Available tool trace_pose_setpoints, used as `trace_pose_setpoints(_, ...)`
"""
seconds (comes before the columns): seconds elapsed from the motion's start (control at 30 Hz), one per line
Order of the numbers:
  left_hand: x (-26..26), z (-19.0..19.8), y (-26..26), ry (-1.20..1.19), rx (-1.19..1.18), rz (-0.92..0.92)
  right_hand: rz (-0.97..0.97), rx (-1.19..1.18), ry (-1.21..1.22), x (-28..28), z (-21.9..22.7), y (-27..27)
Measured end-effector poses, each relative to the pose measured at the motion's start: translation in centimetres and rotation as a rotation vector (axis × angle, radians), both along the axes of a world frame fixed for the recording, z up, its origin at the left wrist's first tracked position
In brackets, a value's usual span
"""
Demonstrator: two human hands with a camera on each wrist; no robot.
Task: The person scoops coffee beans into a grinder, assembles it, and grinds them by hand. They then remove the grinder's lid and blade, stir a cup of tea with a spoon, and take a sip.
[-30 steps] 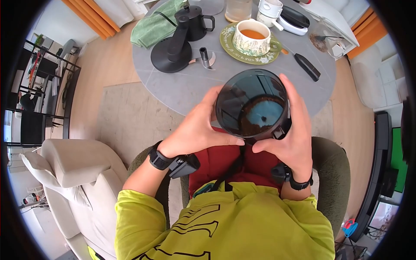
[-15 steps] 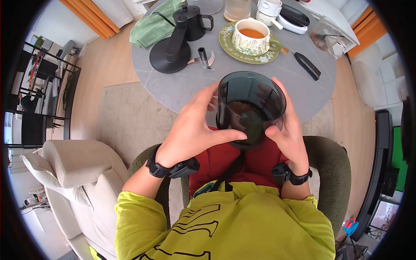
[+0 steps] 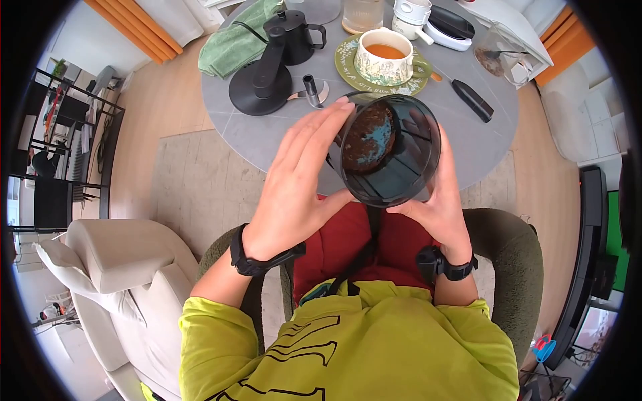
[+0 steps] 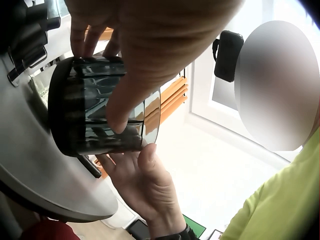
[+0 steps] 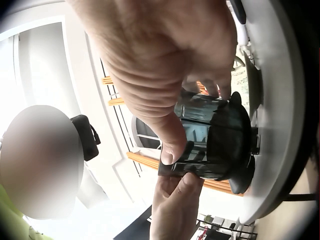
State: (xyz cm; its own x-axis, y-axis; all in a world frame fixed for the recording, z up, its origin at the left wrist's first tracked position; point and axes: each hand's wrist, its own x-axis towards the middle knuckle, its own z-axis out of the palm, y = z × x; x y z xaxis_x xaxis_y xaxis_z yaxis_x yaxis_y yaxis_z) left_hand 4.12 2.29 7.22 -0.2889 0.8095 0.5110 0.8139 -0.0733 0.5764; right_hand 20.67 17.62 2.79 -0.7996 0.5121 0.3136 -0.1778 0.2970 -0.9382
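Observation:
Between both hands, a smoky transparent cup-shaped container (image 3: pixel 411 150) is tilted above the table's near edge, its mouth toward the head camera. Dark brown grounds cling round its bottom, with a bluish patch showing. The left hand (image 3: pixel 294 174) grips its left side, fingers along the wall and thumb near the lower rim. On the other side the right hand (image 3: pixel 438 204) holds it, thumb at the bottom. In the left wrist view the container (image 4: pixel 100 120) lies sideways, dark base to the left; the right wrist view shows its dark base (image 5: pixel 232 140) toward the table.
On the grey table (image 3: pixel 468 144) stand a black device with a round base (image 3: pixel 257 90), a blade piece (image 3: pixel 311 91), a black kettle (image 3: pixel 301 40), a green cloth (image 3: pixel 231 47), a cup of orange-brown liquid (image 3: pixel 384 60) on a green saucer (image 3: pixel 348 63), and a black-handled tool (image 3: pixel 473 100).
The container has been tipped and turned between the hands, so the grounds show at its upper left. The left hand's fingers have moved up along its side.

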Motion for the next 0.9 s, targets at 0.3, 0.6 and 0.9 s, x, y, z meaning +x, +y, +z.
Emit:
trace_pose_setpoints(0.3, -0.5, -1.2, 0.2, -0.068, 0.016, -0.016, -0.049, 0.131, -0.012, -0.2, 0.7, -0.2)
trace_pose_setpoints(0.6, -0.3, -1.5, -0.1, -0.299, -0.015, -0.037, -0.126, 0.261, -0.086, 0.3, 1.9, -0.1)
trace_pose_setpoints(0.9, -0.2, -1.2, -0.2, -0.402, -0.069, -0.047, -0.168, 0.256, -0.112, 0.7, 1.9, -0.2)
